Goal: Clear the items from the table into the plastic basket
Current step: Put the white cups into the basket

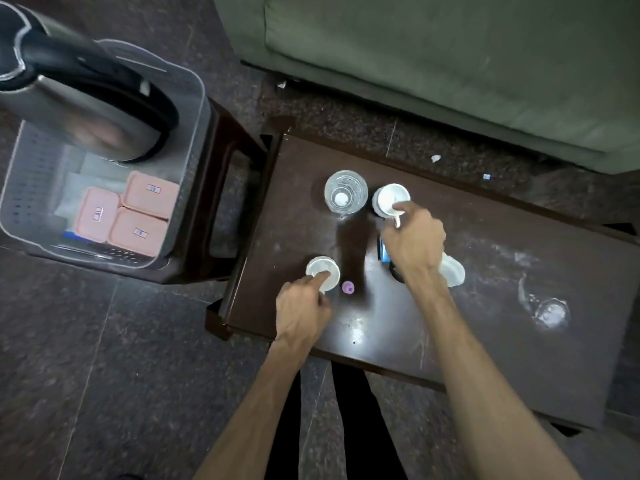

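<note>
The plastic basket (pixel 194 140) stands far to the left of both hands, with a kettle (pixel 86 109) in it. The white cup (pixel 391 199), rigid and probably breakable, is under the right hand (pixel 414 242), whose fingertips pinch its near rim. The smaller white cup (pixel 322 268) seems light; the left hand (pixel 303 311) nips its rim, otherwise curled.
</note>
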### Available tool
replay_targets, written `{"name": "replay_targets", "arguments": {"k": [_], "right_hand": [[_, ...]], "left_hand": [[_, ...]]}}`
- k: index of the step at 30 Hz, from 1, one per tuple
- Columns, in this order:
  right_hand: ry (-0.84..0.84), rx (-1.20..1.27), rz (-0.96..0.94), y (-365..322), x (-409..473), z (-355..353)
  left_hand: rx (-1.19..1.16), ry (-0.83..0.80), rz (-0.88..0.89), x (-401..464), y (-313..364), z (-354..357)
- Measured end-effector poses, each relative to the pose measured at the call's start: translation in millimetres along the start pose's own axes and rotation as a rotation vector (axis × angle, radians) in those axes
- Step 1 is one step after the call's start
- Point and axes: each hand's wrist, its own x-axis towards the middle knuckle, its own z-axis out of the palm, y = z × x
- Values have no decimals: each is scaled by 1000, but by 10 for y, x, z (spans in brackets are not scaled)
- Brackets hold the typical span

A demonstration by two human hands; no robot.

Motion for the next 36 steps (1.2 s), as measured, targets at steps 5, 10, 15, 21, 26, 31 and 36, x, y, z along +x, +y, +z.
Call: {"name": "replay_targets", "arguments": {"k": [5, 10, 15, 21, 26, 31, 36], "right_hand": [[-248, -1, 65, -66, 388, 242], [-213, 23, 66, 51, 508, 489], [-71, 5, 16, 182, 520, 471], [116, 76, -42, 83, 484, 135], [286, 272, -230, -329, 305, -214], [308, 427, -399, -1016, -127, -361], [174, 385, -649, -1658, -750, -105]], "left_hand": [[111, -74, 23, 230, -128, -57], [278, -95, 219, 399, -273, -124], [270, -102, 337, 441, -294, -110], [26, 154, 250, 284, -270, -122], [-146, 471, 148, 189, -267, -367], [-322, 821, 46, 191, -364, -830], [-317, 1050, -60, 193, -811, -1450]]}}
